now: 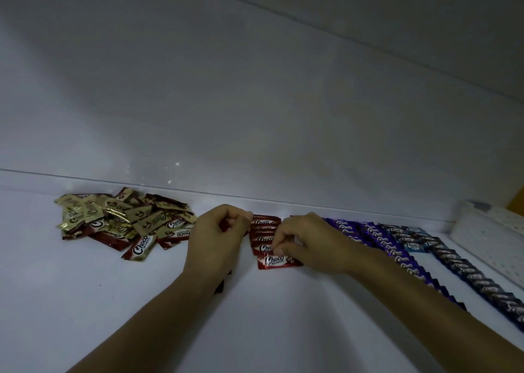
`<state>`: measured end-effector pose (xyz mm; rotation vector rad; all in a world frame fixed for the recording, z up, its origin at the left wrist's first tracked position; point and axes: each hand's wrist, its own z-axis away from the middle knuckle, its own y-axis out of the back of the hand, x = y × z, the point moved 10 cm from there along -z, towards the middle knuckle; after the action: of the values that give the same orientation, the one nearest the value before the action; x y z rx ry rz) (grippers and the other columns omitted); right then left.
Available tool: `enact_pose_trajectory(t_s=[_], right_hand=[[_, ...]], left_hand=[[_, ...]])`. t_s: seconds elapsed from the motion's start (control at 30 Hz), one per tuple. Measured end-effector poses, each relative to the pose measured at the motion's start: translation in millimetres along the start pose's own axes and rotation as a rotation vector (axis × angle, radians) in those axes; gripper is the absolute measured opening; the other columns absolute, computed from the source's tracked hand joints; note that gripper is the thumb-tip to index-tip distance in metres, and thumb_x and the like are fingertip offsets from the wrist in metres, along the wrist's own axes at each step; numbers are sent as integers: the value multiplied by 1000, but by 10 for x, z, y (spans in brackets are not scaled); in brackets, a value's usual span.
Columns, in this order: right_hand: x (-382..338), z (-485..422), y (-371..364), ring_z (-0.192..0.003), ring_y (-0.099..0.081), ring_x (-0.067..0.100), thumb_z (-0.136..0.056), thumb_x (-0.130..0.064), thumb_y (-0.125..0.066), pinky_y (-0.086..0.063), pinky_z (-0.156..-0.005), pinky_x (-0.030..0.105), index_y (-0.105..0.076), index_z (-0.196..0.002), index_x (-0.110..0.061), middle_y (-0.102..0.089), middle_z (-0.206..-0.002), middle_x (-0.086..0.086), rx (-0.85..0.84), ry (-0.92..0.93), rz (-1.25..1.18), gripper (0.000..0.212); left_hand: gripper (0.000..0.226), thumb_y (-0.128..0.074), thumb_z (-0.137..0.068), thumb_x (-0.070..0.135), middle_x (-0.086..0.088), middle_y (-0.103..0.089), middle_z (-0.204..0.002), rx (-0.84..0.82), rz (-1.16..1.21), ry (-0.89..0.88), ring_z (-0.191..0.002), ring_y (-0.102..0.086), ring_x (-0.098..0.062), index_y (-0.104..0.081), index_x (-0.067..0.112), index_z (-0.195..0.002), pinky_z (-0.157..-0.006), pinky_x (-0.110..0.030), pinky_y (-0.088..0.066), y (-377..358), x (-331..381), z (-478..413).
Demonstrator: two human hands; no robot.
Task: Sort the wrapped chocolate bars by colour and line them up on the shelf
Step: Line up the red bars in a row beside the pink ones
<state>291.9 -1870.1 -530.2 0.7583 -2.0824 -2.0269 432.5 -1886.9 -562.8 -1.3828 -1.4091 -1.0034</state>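
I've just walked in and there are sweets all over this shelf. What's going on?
A person is sorting wrapped chocolate bars by colour on a white shelf. The right hand pinches the front red bar of a red row, while the left hand grips what look like spare red bars. A purple row, a light blue row and a dark row already lie to the right. A mixed gold and red pile waits unsorted on the left.

Dim, bluish light; soft focus, wide-angle bending at edges.
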Motion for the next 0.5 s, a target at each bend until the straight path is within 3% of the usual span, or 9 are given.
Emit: enact_pose_trajectory(t_s=[0.17, 0.5], right_hand=[[81, -33, -7, -89, -56, 1, -87, -28, -65, -32, -99, 29, -70, -89, -25, -65, -92, -14, 57, -25, 53, 6], [45, -107, -42, -86, -53, 1, -86, -25, -66, -31, -88, 24, -67, -85, -27, -62, -88, -15, 51, 24, 67, 3]], left_hand=[[15, -64, -91, 22, 0, -69, -75, 36, 38, 12, -73, -65, -3, -66, 16, -77, -52, -5, -44, 34, -4, -8], [15, -64, -91, 20, 0, -69, -74, 24, 21, -2, -73, -65, -4, -66, 16, -77, -54, -4, -44, 20, 5, -9]])
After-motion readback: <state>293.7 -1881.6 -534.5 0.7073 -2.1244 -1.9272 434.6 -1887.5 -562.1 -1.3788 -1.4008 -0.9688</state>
